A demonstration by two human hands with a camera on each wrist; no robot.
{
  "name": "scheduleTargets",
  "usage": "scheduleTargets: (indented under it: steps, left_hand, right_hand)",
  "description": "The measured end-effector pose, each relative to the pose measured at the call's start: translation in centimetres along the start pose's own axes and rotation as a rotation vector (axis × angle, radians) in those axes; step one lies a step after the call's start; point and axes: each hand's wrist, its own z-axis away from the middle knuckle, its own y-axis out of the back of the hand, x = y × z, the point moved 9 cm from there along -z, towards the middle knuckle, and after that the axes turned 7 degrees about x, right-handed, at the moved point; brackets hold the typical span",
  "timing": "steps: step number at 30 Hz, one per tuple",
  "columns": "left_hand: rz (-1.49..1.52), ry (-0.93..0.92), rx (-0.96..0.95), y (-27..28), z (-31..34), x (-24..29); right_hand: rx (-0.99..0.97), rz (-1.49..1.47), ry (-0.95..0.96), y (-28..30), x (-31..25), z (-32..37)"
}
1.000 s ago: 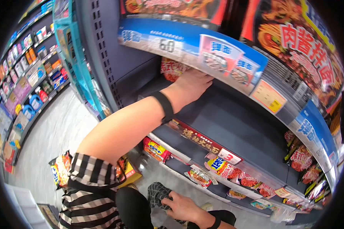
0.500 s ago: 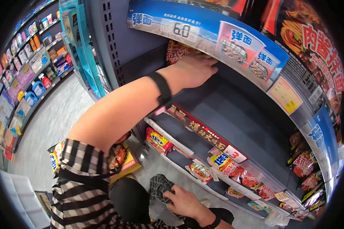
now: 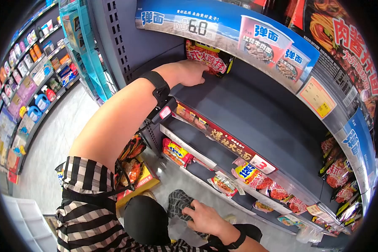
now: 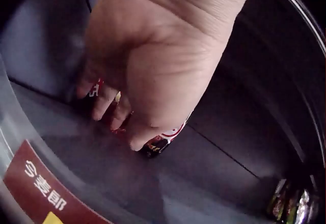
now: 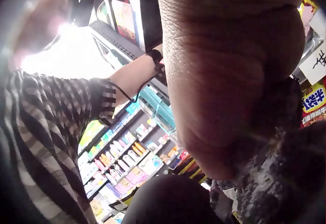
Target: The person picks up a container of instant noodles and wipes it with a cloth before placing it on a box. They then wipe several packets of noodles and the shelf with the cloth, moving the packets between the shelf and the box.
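Observation:
My left hand (image 3: pixel 191 72) reaches onto the upper shelf and touches the lower front of a red and black noodle packet (image 3: pixel 203 56). In the left wrist view, the fingers of the left hand (image 4: pixel 147 71) are slightly bent and spread, with bits of red between them; a dark packet corner (image 4: pixel 158 145) shows past the hand, which hides most of the packet. Low in the head view, my right hand (image 3: pixel 208 219) rests with loosely bent fingers on a dark patterned shoe (image 3: pixel 180 203). The right wrist view shows the right hand (image 5: pixel 224 76) close up, against grey textured material (image 5: pixel 265 183).
A blue price strip (image 3: pixel 222 31) overhangs the shelf (image 3: pixel 256 109). More packets stand at its right end (image 3: pixel 338 172), and lower shelves hold packets (image 3: pixel 250 174). A yellow-edged box (image 3: pixel 145 180) with packets sits on the floor by my knee. A turquoise rack (image 3: pixel 82 46) stands left.
My left hand has moved left and slightly down from beneath the price strip, uncovering more of the red and black packet. The right hand stays at the shoe.

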Motion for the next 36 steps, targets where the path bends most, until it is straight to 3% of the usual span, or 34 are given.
scheduleTargets:
  steps: [6,8,15,17,19,22,26,27,29,32,34,36]
  left_hand:
    - [0.069,0.029,-0.018,2.3,0.2,0.5]
    - [0.146,-0.001,0.155,3.8,0.2,0.6]
    - [0.231,-0.105,0.469,7.7,2.7,1.1]
    - [0.490,0.022,0.457,9.5,6.2,0.5]
    - [0.743,0.066,0.462,11.1,11.9,1.1]
    - [0.703,0.251,0.515,11.2,20.9,-0.6]
    - [0.778,0.706,0.579,5.3,31.1,-9.8]
    - [0.640,0.839,0.493,3.1,33.0,-11.8]
    - [0.175,0.716,0.289,0.0,34.4,-13.0]
    - [-0.067,0.840,0.345,-3.0,36.3,-18.4]
    - [0.074,1.118,0.205,-6.1,38.2,-24.2]
    - [0.235,1.299,0.003,-7.7,39.4,-26.0]
  right_hand:
    - [0.005,-0.002,-0.020,0.1,0.2,-0.3]
    - [-0.005,0.001,-0.021,0.0,0.1,-0.4]
    - [0.025,0.016,-0.024,-0.5,0.6,-0.3]
    - [0.014,0.003,-0.008,-0.3,0.4,-0.3]
    - [0.123,0.018,-0.028,1.7,-0.1,0.0]
    - [0.106,0.010,-0.035,2.0,-0.4,0.1]
    - [0.088,0.009,-0.037,1.3,-0.6,0.3]
    - [0.088,0.016,-0.035,1.1,-0.7,0.3]
    - [0.093,0.020,-0.022,0.8,-0.8,0.1]
    - [0.082,0.020,-0.040,0.5,-0.8,-0.2]
    - [0.084,0.034,-0.062,0.5,-0.6,-0.3]
    - [0.073,0.050,-0.067,0.6,-0.5,-0.4]
